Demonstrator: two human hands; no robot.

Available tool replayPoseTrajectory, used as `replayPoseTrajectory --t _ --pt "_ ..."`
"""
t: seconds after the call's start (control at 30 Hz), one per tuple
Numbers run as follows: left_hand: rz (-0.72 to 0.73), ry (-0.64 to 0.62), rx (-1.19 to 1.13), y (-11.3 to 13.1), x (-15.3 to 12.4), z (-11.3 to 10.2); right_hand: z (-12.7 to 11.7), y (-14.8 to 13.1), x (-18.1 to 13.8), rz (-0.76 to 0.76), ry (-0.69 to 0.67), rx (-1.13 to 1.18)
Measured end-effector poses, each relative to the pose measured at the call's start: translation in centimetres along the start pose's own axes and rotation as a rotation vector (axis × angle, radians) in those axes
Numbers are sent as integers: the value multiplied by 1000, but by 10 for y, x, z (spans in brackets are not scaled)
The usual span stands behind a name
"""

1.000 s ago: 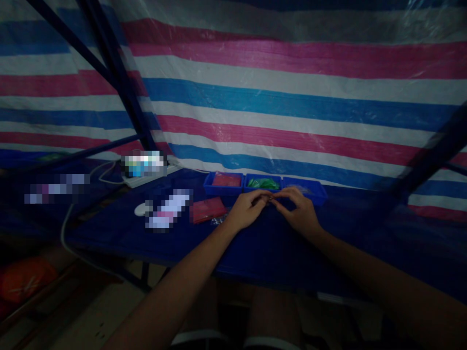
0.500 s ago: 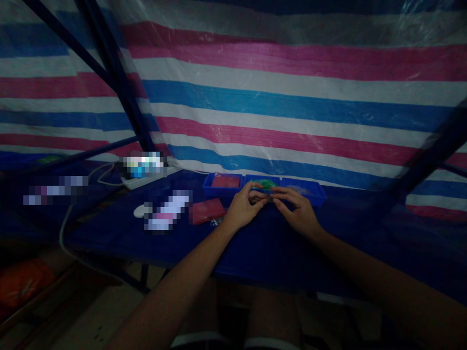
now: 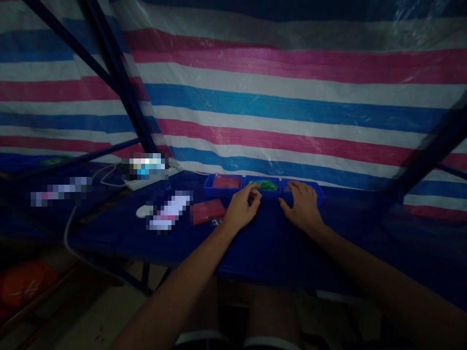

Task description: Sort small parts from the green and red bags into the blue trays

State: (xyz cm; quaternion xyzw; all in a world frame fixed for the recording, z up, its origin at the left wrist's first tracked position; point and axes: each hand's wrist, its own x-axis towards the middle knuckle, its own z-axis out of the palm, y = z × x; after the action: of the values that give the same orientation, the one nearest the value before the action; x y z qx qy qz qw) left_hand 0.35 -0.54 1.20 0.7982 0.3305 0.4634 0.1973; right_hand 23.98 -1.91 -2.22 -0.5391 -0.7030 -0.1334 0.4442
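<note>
The left hand (image 3: 241, 208) curls beside a red packet (image 3: 207, 211) (whether it grips anything, I cannot tell); the right hand (image 3: 303, 205), fingers spread, blocks much of the right bin (image 3: 320, 194), beside a green-filled bin (image 3: 268, 195).

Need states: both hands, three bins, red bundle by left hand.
Left hand: curled, contents unclear
Right hand: open, at right bin
Left bin: open-topped, holds red material
Middle bin: open-topped, holds green material
Right bin: partly hidden behind right hand
Red bundle: lying on table
</note>
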Motion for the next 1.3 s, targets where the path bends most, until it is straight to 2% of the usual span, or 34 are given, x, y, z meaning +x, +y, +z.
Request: replayPoseTrajectory --t 0.2,0.37,0.5,0.57,0.7,0.8,0.87,1.03,1.3 --pt "20 2 155 -1 -1 -3 -2 -7 0 -90 -69 19" --pt "38 -52 307 2 -2 -7 -10 -26 2 -192 -110 132" --pt "41 -129 451 13 -9 -17 -11 -32 1 -206 -119 149" --pt "45 -166 516 16 -13 -32 -12 -32 1 -196 -132 153" --pt "-86 -136 589 10 -22 -79 -13 -33 1 -177 -148 181" --pt "-100 -224 619 2 -31 -111 -14 -36 1 -177 -162 195" --pt "-82 -255 640 1 -39 -121 -14 -37 1 -183 -174 198" --pt "39 -348 697 7 -60 -113 -12 -38 0 -163 -176 196" --pt "44 -391 652 18 -76 -83 -12 -41 -1 -160 -189 216"
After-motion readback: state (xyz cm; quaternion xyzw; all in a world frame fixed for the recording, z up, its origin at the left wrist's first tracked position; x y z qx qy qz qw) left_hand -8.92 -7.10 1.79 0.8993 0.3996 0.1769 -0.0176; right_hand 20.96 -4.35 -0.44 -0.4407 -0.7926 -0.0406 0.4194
